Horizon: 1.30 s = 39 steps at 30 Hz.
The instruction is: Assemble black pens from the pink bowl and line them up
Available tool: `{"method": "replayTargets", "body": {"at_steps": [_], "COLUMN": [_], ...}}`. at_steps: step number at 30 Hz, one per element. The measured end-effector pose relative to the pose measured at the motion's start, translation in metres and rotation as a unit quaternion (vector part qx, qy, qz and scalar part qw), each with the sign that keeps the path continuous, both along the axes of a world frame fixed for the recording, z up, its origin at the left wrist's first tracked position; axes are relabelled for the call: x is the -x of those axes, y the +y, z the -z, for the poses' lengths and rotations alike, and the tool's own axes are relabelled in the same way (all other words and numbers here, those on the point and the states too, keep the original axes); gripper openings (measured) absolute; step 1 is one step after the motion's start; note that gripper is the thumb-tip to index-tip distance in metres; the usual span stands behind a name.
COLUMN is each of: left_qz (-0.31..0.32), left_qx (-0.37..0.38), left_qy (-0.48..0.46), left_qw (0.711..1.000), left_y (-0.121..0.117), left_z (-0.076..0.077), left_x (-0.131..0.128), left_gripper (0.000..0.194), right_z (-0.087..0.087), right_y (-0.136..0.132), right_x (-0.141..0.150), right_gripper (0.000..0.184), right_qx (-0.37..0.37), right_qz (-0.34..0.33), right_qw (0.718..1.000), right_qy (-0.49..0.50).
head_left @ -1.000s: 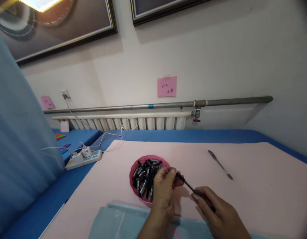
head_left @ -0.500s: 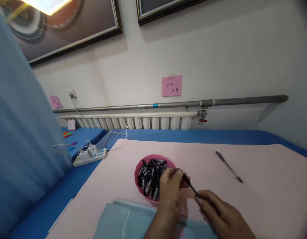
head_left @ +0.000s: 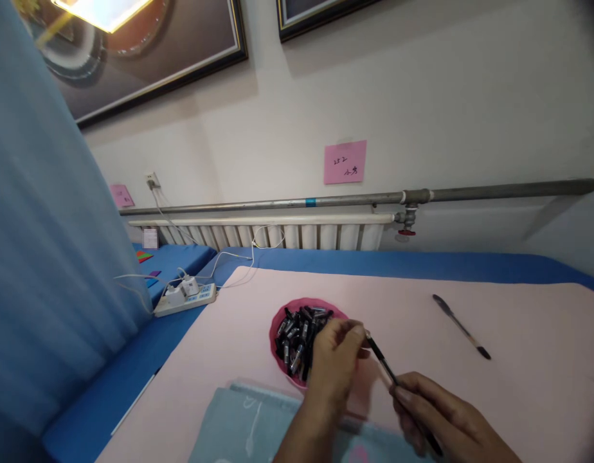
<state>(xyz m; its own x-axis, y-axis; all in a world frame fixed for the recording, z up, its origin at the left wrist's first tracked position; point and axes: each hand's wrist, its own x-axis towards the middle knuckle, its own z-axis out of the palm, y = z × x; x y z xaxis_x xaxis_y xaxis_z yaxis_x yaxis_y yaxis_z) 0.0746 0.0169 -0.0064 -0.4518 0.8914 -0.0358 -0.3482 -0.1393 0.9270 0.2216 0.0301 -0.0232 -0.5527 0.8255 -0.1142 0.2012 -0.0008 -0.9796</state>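
Everything's slid rightward since the earlier frame, so looks like the view has swung a bit left. Right hand [head_left: 436, 411] is closed around the pen [head_left: 381, 361], whose far end points to about 11 o'clock. Left hand [head_left: 333, 363] has its fingers bunched right by that end, but I can't tell if they're actually gripping it. Pink bowl [head_left: 273, 337] of small black pieces [head_left: 301, 334] sits at 9 o'clock from the left fingertips, loose pen [head_left: 461, 326] around 2 o'clock from the held one. I'd keep the right grip steady but relaxed, line the far end up straight with the left fingertips, and go easy near the bowl.
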Motion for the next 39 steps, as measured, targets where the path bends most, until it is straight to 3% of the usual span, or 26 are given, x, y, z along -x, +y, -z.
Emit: {"method": "replayTargets", "body": {"at_steps": [4,6,7,10,14,19,25,31,33,35,37,39], "left_qz": [-0.12,-0.193,-0.22,-0.22,-0.185,-0.158,-0.163,-0.159,-0.118,-0.046,0.014,0.039], "left_qx": [0.05,0.129,0.181,0.23,0.27,0.306,0.294,0.254,0.2,0.13,0.076,0.06], "left_qy": [0.146,0.271,0.357,0.435,0.511,0.543,0.521,0.458,0.358,0.169,-0.012,-0.093], "left_qw": [0.981,0.934,0.89,0.843,0.795,0.766,0.785,0.837,0.904,0.976,0.997,0.993], "left_y": [-0.008,-0.014,-0.016,-0.016,-0.008,-0.002,-0.003,-0.006,-0.008,-0.01,-0.01,-0.01], "left_z": [0.0,0.001,0.002,0.006,0.012,0.017,0.02,0.012,0.008,0.004,0.002,0.0], "left_x": [0.048,0.073,0.084,0.099,0.09,0.078,0.079,0.084,0.081,0.074,0.064,0.055], "left_gripper": [0.022,0.025,0.027,0.024,0.018,0.021,0.02,0.017,0.021,0.022,0.026,0.03], "right_z": [-0.001,-0.004,-0.005,-0.007,-0.004,-0.001,-0.003,-0.007,-0.008,-0.008,-0.007,-0.006], "right_y": [0.01,0.014,0.015,0.017,0.016,0.014,0.014,0.012,0.009,0.007,0.004,0.002], "right_x": [-0.007,-0.011,-0.012,-0.015,-0.014,-0.012,-0.012,-0.014,-0.013,-0.012,-0.01,-0.008], "right_gripper": [0.024,0.026,0.027,0.027,0.026,0.025,0.023,0.025,0.029,0.033,0.033,0.029], "right_qx": [0.005,0.023,0.031,0.032,0.022,0.018,0.006,-0.01,-0.014,-0.015,-0.017,-0.043], "right_qz": [0.077,0.097,0.104,0.11,0.103,0.113,0.095,0.091,0.073,0.032,-0.014,-0.052], "right_qw": [0.997,0.995,0.993,0.992,0.994,0.993,0.995,0.995,0.997,0.999,0.999,0.996], "right_qy": [0.019,0.029,0.036,0.048,0.036,0.035,0.026,0.034,0.035,0.01,-0.03,-0.059]}}
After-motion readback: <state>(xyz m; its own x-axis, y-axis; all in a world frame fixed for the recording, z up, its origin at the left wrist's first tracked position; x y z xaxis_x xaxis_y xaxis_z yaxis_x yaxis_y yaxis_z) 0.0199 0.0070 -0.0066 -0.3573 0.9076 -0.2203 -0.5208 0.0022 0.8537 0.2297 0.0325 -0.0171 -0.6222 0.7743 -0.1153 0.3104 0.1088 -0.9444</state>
